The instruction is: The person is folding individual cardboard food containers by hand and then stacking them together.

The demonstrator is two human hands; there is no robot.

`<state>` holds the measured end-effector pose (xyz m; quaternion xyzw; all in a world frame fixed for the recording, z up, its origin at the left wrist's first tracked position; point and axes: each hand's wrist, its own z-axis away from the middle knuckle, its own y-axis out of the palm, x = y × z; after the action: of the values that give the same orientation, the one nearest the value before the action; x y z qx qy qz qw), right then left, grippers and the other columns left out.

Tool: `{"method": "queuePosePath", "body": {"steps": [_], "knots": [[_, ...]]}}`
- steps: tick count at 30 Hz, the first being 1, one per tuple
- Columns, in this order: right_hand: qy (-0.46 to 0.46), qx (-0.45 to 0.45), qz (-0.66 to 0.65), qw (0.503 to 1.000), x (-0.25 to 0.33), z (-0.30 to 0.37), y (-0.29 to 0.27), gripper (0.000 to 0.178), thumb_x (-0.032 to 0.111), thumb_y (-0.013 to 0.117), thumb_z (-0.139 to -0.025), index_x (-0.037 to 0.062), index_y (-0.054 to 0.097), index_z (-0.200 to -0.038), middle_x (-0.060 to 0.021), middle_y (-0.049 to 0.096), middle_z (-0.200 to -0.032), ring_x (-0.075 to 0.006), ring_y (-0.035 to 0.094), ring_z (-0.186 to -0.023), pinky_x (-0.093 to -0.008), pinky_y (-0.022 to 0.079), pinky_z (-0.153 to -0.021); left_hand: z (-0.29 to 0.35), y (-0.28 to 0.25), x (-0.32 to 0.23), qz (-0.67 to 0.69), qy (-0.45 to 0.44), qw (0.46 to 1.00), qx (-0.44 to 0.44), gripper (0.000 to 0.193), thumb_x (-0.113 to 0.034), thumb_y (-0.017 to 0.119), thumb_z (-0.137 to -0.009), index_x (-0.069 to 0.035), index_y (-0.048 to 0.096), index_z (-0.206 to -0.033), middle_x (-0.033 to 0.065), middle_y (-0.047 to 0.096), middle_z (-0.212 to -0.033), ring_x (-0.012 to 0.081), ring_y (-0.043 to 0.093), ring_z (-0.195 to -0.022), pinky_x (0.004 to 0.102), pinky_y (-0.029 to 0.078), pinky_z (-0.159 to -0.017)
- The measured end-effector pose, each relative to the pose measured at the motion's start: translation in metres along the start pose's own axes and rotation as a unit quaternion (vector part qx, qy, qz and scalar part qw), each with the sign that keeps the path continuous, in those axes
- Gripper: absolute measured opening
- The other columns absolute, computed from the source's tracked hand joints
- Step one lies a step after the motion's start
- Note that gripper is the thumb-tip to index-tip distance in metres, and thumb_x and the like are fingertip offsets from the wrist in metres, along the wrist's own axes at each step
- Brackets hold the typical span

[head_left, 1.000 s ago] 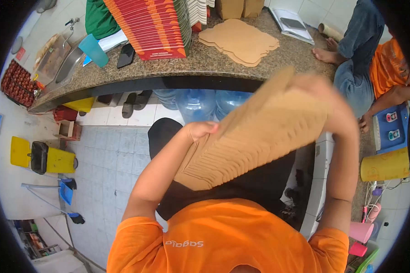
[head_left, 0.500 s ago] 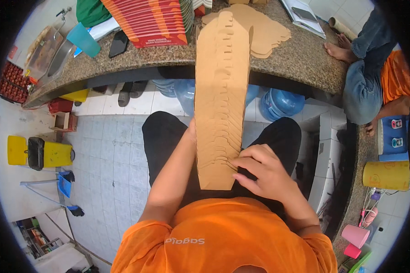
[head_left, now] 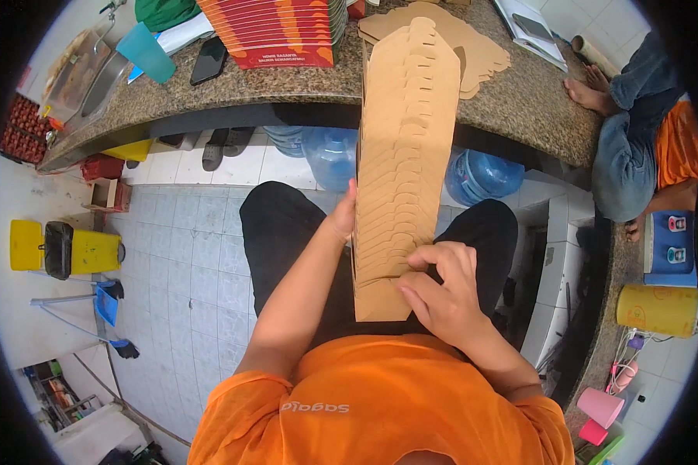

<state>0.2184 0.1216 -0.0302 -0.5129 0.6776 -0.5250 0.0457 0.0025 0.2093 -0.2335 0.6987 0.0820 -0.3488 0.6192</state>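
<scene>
A long stack of nested brown cardboard pieces, with curved tabs down its middle, stands over my lap and leans toward the counter. My left hand grips its left side; the thumb shows along the edge and the other fingers are hidden behind it. Near the stack's close end, my right hand has thumb and forefinger bent together at the edge of a cardboard flap. Behind the stack's top, flat cardboard cutouts lie piled on the granite counter.
Red and orange printed boxes are stacked on the counter, near a phone and a teal cup. Blue water jugs stand underneath. At right sits another person. A yellow bin stands on the left.
The stack has shifted right and turned a little, showing more of its left side. My left thumb has come into view, while my right hand stays by the near flaps.
</scene>
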Motion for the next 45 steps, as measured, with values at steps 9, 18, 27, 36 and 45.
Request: {"method": "queuePosePath", "body": {"steps": [9, 18, 27, 36, 45], "knots": [[-0.021, 0.015, 0.025, 0.999, 0.0, -0.004, -0.007, 0.01, 0.009, 0.077, -0.079, 0.0094, 0.073, -0.088, -0.0015, 0.069, -0.117, -0.0232, 0.059, -0.099, -0.0395, 0.036, -0.086, 0.008, 0.016, -0.013, -0.054, 0.005, 0.998, 0.034, 0.103, -0.083, 0.042, -0.095, -0.008, 0.029, -0.164, 0.0173, 0.044, -0.162, 0.0317, 0.048, -0.146, 0.0483, 0.044, -0.118], [0.075, -0.01, -0.02, 0.997, 0.005, -0.012, -0.008, 0.052, 0.003, 0.084, -0.075, 0.0005, 0.064, -0.123, -0.0057, 0.065, -0.095, -0.0258, 0.06, -0.088, -0.0388, 0.041, -0.077, 0.012, 0.013, -0.009, -0.071, -0.033, 0.997, 0.023, 0.103, -0.082, 0.044, -0.095, -0.004, 0.037, -0.161, 0.017, 0.049, -0.159, 0.029, 0.05, -0.145, 0.0452, 0.043, -0.117], [0.071, -0.005, 0.053, 0.996, 0.006, -0.015, -0.015, 0.043, 0.01, 0.09, -0.071, 0.0076, 0.068, -0.108, -0.0097, 0.062, -0.119, -0.0309, 0.056, -0.101, -0.0416, 0.042, -0.083, 0.007, 0.005, -0.002, -0.023, -0.032, 0.997, 0.062, 0.108, -0.086, 0.045, -0.091, -0.007, 0.034, -0.163, 0.017, 0.044, -0.163, 0.0309, 0.045, -0.148, 0.0477, 0.04, -0.12], [0.035, 0.015, 0.094, 0.995, 0.004, -0.025, -0.022, 0.042, 0.017, 0.092, -0.069, 0.0099, 0.067, -0.103, -0.0108, 0.06, -0.131, -0.0321, 0.053, -0.111, -0.0445, 0.037, -0.092, 0.009, 0.004, -0.004, -0.02, -0.055, 0.996, 0.061, 0.111, -0.087, 0.051, -0.086, -0.006, 0.036, -0.162, 0.017, 0.048, -0.16, 0.0299, 0.049, -0.146, 0.0476, 0.043, -0.118], [0.081, -0.025, 0.03, 0.996, 0.003, -0.046, -0.023, 0.064, 0.02, 0.091, -0.075, 0.0023, 0.062, -0.13, -0.0073, 0.062, -0.096, -0.0265, 0.057, -0.088, -0.0387, 0.038, -0.08, 0.011, -0.003, -0.002, -0.015, -0.085, 0.995, 0.04, 0.111, -0.085, 0.054, -0.086, -0.004, 0.038, -0.16, 0.0167, 0.051, -0.158, 0.0286, 0.05, -0.145, 0.0465, 0.045, -0.117]]}}
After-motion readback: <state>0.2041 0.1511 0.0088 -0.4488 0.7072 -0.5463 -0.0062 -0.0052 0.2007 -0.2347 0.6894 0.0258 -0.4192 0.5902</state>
